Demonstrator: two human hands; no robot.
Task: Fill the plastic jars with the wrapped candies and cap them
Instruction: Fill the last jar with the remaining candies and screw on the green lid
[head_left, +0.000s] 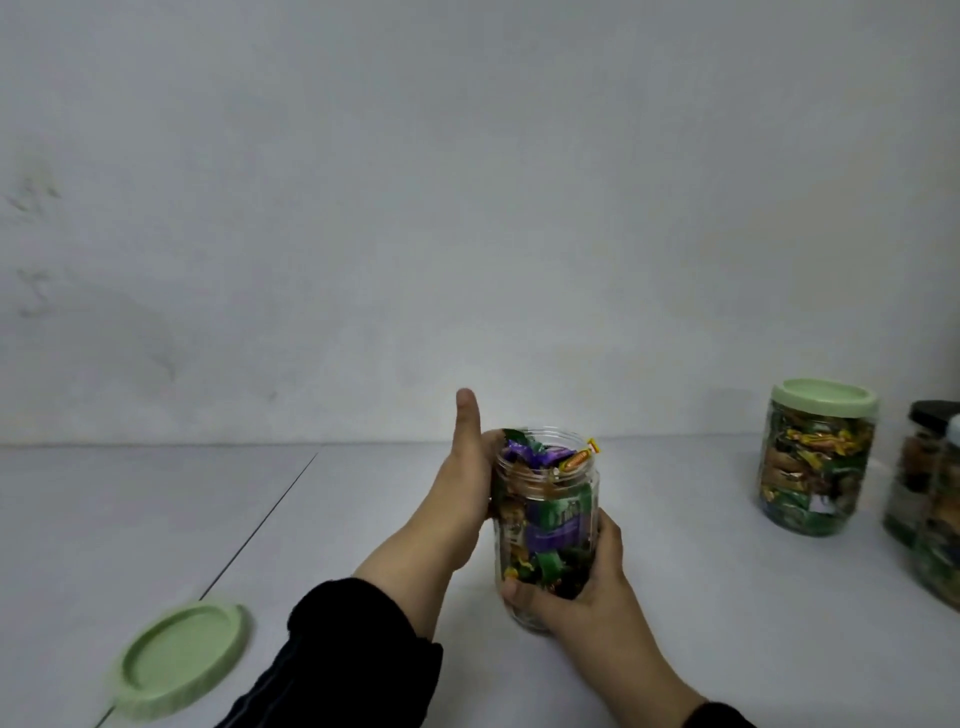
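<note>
A clear plastic jar stands uncapped in the middle of the white table, packed with wrapped candies in green, purple and orange that reach its mouth. My left hand holds the jar's upper left side, thumb pointing up. My right hand grips the jar's lower part from the near right, fingers curled round it. A pale green lid lies upside down on the table at the near left, apart from both hands.
At the right stands a candy-filled jar with a green lid. Further right, cut by the frame edge, are two more filled jars, one with a black lid. A seam runs across the table; a wall rises behind.
</note>
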